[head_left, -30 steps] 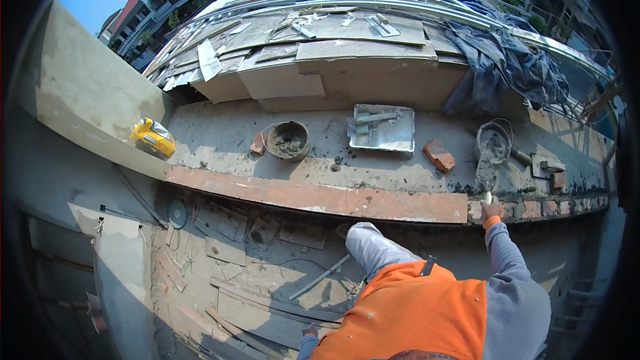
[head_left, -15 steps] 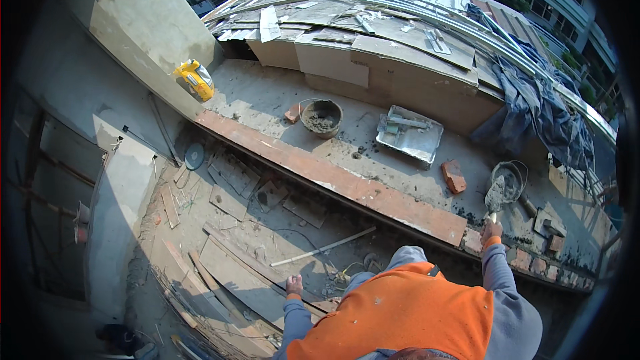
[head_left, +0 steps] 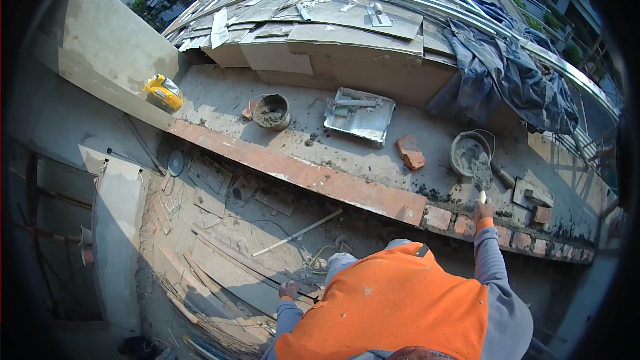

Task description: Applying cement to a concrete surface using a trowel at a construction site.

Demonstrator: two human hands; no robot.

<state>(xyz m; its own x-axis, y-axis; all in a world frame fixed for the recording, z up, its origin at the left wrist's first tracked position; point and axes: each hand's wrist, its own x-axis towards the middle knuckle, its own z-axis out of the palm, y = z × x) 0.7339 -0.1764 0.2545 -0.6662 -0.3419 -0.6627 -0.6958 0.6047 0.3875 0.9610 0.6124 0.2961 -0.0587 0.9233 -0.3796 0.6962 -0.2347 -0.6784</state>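
My right hand (head_left: 483,211) is closed around the pale handle of a trowel (head_left: 482,176). The mortar-coated blade is at the near right rim of a bucket (head_left: 457,161) holding wet grey mortar; whether it touches the rim I cannot tell. Just this side of the bucket runs a row of bricks (head_left: 465,226) along the ledge's edge. My left hand (head_left: 288,289) is low on the left, above boards, fingers curled with nothing visible in them. A loose red brick (head_left: 410,152) lies on the ledge left of the bucket.
Along the ledge stand a second mortar bucket (head_left: 271,112), a metal tray (head_left: 361,117) with tools and a yellow bag (head_left: 164,91). A hammer-like tool (head_left: 503,175) and a float (head_left: 533,195) lie at right. A reddish plank (head_left: 300,172) edges the ledge. Boards (head_left: 213,273) and sticks litter the lower floor.
The view has shifted, so the ledge and its things appear farther left and higher. The trowel has moved right relative to the bucket, from its near left side to its near right rim.
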